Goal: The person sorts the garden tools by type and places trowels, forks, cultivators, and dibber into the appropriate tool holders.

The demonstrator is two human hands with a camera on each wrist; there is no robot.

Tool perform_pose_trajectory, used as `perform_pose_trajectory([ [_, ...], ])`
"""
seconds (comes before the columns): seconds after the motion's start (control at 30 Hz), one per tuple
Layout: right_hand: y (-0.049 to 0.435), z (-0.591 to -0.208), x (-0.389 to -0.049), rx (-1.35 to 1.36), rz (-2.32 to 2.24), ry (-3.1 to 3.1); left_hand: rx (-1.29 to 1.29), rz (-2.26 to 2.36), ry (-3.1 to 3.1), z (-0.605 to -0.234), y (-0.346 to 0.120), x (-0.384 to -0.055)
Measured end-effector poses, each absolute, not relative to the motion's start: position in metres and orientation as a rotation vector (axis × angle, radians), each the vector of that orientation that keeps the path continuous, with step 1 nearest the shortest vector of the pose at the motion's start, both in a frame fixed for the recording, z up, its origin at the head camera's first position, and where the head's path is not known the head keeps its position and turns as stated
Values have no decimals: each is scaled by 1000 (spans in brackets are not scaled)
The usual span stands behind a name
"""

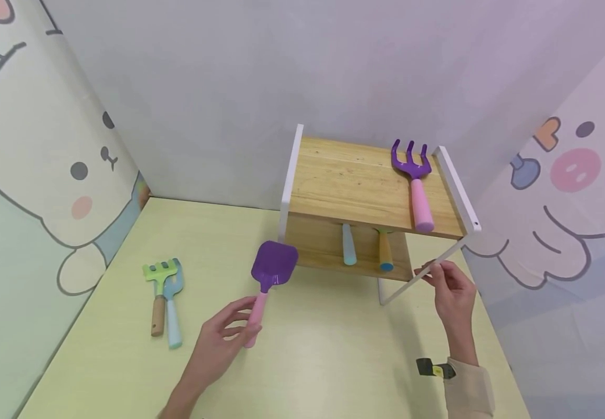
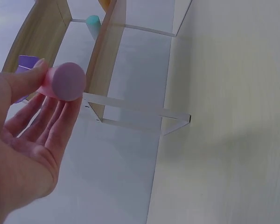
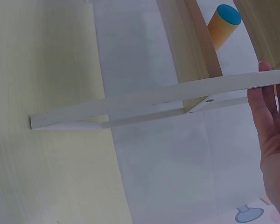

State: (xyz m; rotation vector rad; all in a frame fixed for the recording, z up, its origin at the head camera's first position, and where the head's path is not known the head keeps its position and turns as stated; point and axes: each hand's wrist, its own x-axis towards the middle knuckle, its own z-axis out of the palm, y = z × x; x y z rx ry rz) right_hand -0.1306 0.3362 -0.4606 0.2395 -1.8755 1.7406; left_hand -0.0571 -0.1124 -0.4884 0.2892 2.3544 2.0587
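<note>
My left hand [image 1: 221, 343] grips the pink handle of a toy shovel [image 1: 274, 263] with a purple blade, in front of the shelf's left side. The left wrist view shows the round end of its handle [image 2: 69, 81] between thumb and fingers. On the right, my right hand [image 1: 454, 294] holds the white metal frame [image 3: 144, 99] of a two-tier wooden shelf rack [image 1: 344, 183]. A purple toy fork [image 1: 420, 201] with a pink handle lies on the top tier. Two handles, one light blue [image 1: 349, 245] and one orange [image 1: 385, 251], stick out from the lower tier.
At the left of the pale yellow table [image 1: 109, 372], a green toy rake [image 1: 159, 297] lies partly over a light blue toy fork [image 1: 173, 314]. Grey-white cloth [image 1: 219, 105] hangs behind, with cartoon-printed panels on both sides.
</note>
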Motion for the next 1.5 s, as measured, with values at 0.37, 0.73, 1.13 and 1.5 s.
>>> perform_pose_trajectory([
  [0.37, 336, -460, -132, 225, 1759, -1868, 392, 2072, 2305, -481, -92, -65],
  [0.73, 337, -457, -127, 192, 1707, -1937, 447, 2074, 2246, -473, -69, -73],
  [1.13, 337, -461, -128, 177, 1709, -1929, 452, 2175, 2175, -468, -48, -93],
  [1.5, 338, -465, -132, 325, 1788, -1812, 326, 2239, 2174, -458, -36, -110],
])
